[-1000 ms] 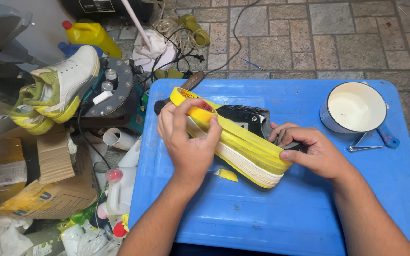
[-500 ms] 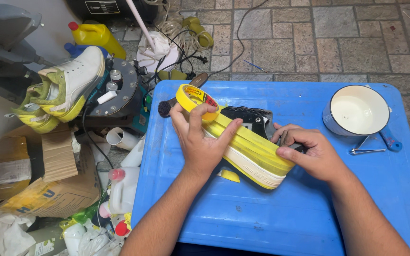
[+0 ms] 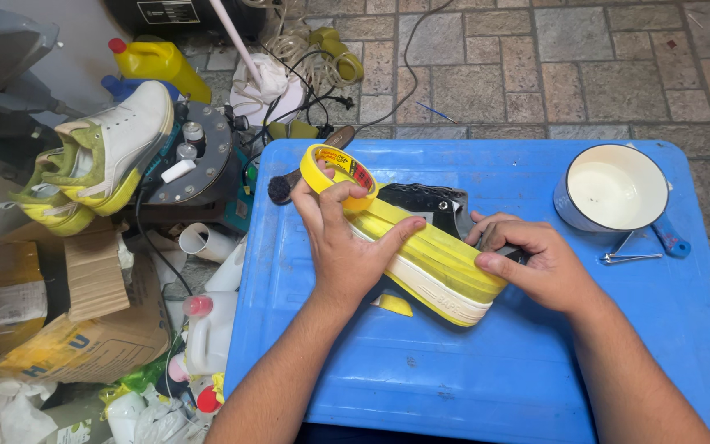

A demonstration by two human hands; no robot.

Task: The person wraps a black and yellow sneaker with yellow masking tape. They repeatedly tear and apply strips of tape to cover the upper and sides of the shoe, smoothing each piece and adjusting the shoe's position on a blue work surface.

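Observation:
A black shoe (image 3: 433,251) lies on its side on the blue plastic table (image 3: 454,386), its sole edge wrapped in yellow masking tape. My left hand (image 3: 340,238) holds a roll of yellow tape (image 3: 334,171) at the toe end, with its thumb pressed along the taped sole. My right hand (image 3: 527,263) grips the heel end of the shoe and holds it still. A small scrap of yellow tape (image 3: 394,305) lies on the table under the shoe.
A white-lined blue enamel pot (image 3: 614,187) stands at the table's right, metal tweezers (image 3: 630,256) beside it. A dark brush (image 3: 289,182) lies at the table's left edge. On the floor to the left: white-and-yellow sneakers (image 3: 100,160), cardboard boxes (image 3: 59,312), plastic bottles, cables.
My left hand has lifted the tape roll up off the toe end, so that the roll stands upright above the shoe. The right hand stays on the heel.

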